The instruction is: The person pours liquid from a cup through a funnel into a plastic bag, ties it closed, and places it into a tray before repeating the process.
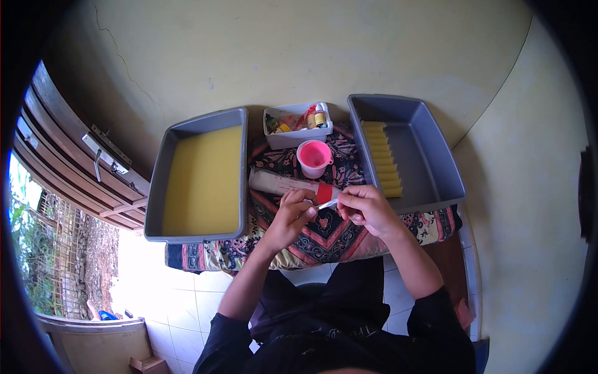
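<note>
Near the centre of the frame, a thin pale strip is held between the left hand and the right hand, just above the near part of a worktop covered with a patterned cloth. The strip is pinched at either end by nearly closed fingers, apparently so that it is kept steady and level; whether anything else is gripped cannot be told. Just beyond the hands, a white packet with a red end is laid, probably to be within easy reach, as is a pink cup behind it. The middle seems to have been left for handling: a grey tray with flat yellow contents is set at left, another with ridged yellow pieces at right. Small bottles are gathered in a white box, presumably to be kept upright.
</note>
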Demonstrator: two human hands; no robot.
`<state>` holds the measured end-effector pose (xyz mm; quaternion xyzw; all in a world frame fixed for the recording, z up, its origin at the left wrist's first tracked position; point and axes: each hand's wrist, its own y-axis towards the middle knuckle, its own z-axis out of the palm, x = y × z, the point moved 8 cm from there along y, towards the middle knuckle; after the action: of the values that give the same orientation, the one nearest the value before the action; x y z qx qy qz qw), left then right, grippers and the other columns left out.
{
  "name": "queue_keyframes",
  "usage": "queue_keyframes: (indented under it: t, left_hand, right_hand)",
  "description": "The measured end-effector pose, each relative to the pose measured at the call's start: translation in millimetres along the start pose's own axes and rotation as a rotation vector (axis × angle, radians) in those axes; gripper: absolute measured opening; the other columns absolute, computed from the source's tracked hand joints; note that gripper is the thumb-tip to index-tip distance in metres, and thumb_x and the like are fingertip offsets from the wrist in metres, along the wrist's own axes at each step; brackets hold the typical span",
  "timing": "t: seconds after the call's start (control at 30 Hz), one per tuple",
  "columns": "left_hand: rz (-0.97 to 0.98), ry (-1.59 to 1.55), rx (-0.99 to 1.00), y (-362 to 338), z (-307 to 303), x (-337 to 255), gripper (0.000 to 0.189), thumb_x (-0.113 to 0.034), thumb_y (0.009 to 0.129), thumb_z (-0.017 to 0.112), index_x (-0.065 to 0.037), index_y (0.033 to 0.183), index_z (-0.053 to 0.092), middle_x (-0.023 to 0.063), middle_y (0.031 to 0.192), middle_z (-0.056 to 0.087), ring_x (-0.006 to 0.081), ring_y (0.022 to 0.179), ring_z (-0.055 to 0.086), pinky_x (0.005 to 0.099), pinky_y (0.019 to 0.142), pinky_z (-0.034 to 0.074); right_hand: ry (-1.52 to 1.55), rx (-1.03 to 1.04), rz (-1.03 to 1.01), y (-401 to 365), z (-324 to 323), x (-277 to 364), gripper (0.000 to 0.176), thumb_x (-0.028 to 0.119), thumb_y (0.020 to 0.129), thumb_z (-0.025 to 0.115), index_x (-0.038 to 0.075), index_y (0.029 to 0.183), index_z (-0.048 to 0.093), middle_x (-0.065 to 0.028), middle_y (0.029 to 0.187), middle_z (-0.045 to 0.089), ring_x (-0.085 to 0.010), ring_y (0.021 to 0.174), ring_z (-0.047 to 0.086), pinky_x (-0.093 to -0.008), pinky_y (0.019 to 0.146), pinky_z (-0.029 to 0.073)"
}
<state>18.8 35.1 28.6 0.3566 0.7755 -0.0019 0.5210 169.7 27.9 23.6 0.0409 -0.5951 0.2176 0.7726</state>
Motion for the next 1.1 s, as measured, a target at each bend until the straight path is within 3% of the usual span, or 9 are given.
queue_keyframes:
  t: [0.23, 0.3, 0.37, 0.43, 0.5, 0.77, 0.97, 1.03, 1.1]
  left_hand:
    - [0.088, 0.320, -0.125, 1.8, 6.2, -20.3, 0.010, -0.009, 0.084, 0.059, -0.002, 0.078, 0.062, 0.0078, 0.105, 0.058, 0.0267, 0.108, 0.050, 0.0451, 0.101, 0.028]
    - [0.059, 0.351, -0.125, 1.7, 9.2, -18.4, 0.006, -0.007, 0.080, 0.062, -0.004, 0.080, 0.066, 0.0073, 0.106, 0.058, 0.0264, 0.112, 0.050, 0.0478, 0.104, 0.026]
    - [0.060, 0.361, -0.146, 2.8, 8.7, -20.0, 0.007, -0.008, 0.077, 0.064, -0.003, 0.081, 0.067, 0.0080, 0.106, 0.058, 0.0269, 0.112, 0.050, 0.0460, 0.103, 0.028]
    - [0.060, 0.370, -0.167, 3.4, 7.6, -18.7, 0.010, -0.008, 0.074, 0.067, -0.002, 0.082, 0.068, 0.0088, 0.106, 0.058, 0.0274, 0.112, 0.051, 0.0441, 0.101, 0.029]
    - [0.061, 0.357, -0.184, 3.6, 6.0, -13.1, 0.015, -0.008, 0.071, 0.071, -0.003, 0.085, 0.070, 0.0082, 0.105, 0.059, 0.0275, 0.111, 0.052, 0.0465, 0.102, 0.029]
    - [0.190, 0.602, -0.248, 1.5, 7.3, -24.3, 0.012, -0.009, 0.068, 0.073, -0.008, 0.079, 0.069, 0.0028, 0.101, 0.059, 0.0239, 0.113, 0.052, 0.0546, 0.107, 0.024]
    - [0.228, 0.606, -0.383, -11.7, 9.0, -13.0, 0.015, -0.012, 0.066, 0.076, -0.010, 0.080, 0.069, 0.0010, 0.093, 0.061, 0.0232, 0.108, 0.055, 0.0523, 0.107, 0.025]
    - [0.217, 0.563, -0.414, -16.9, 9.8, -7.9, 0.016, -0.013, 0.068, 0.076, -0.010, 0.082, 0.069, 0.0001, 0.092, 0.061, 0.0228, 0.107, 0.056, 0.0515, 0.106, 0.026]
    - [0.167, 0.386, -0.457, -21.4, 7.2, 0.1, 0.015, -0.011, 0.069, 0.076, -0.009, 0.082, 0.069, 0.0008, 0.090, 0.062, 0.0234, 0.105, 0.056, 0.0488, 0.105, 0.028]
  right_hand:
    - [0.211, -0.135, -0.119, 6.3, 7.6, 1.3, 0.021, 0.015, 0.095, 0.053, -0.001, 0.084, 0.062, -0.0127, 0.080, 0.067, -0.0056, 0.042, 0.044, -0.0175, 0.039, 0.031]
    - [0.023, -0.148, -0.199, 9.1, 10.9, -0.4, 0.022, 0.017, 0.094, 0.054, -0.001, 0.086, 0.062, -0.0143, 0.080, 0.068, -0.0067, 0.042, 0.048, -0.0211, 0.037, 0.032]
    - [-0.716, -0.263, -0.460, 5.3, 16.2, 11.4, 0.022, 0.020, 0.094, 0.056, 0.000, 0.088, 0.062, -0.0141, 0.078, 0.067, -0.0090, 0.041, 0.050, -0.0259, 0.037, 0.033]
    - [-0.822, -0.256, -0.480, 1.9, 26.0, 18.3, 0.020, 0.020, 0.091, 0.057, 0.002, 0.088, 0.061, -0.0140, 0.071, 0.064, -0.0191, 0.044, 0.056, -0.0340, 0.042, 0.040]
    - [-1.160, -0.308, -0.729, -3.1, 39.1, 26.7, 0.015, 0.016, 0.089, 0.056, 0.002, 0.086, 0.059, -0.0149, 0.068, 0.063, -0.0299, 0.054, 0.060, -0.0408, 0.050, 0.045]
    - [-1.160, -0.191, -0.496, 12.9, 27.1, 10.4, 0.012, 0.013, 0.088, 0.054, 0.001, 0.087, 0.056, -0.0174, 0.065, 0.061, -0.0347, 0.061, 0.062, -0.0445, 0.056, 0.047]
    - [-0.667, 0.000, -0.229, 23.9, 20.2, -4.8, 0.013, 0.008, 0.090, 0.051, -0.002, 0.082, 0.055, -0.0099, 0.059, 0.058, -0.0164, 0.051, 0.060, -0.0322, 0.047, 0.046]
    - [-0.360, 0.094, -0.004, 26.3, 19.5, -23.9, 0.010, 0.008, 0.092, 0.051, 0.003, 0.085, 0.056, 0.0002, 0.067, 0.054, -0.0060, 0.049, 0.054, -0.0232, 0.040, 0.040]
    - [-0.334, 0.123, -0.029, 28.7, 21.0, -26.3, 0.009, 0.007, 0.092, 0.053, 0.002, 0.086, 0.057, -0.0007, 0.067, 0.055, -0.0064, 0.050, 0.054, -0.0222, 0.042, 0.042]
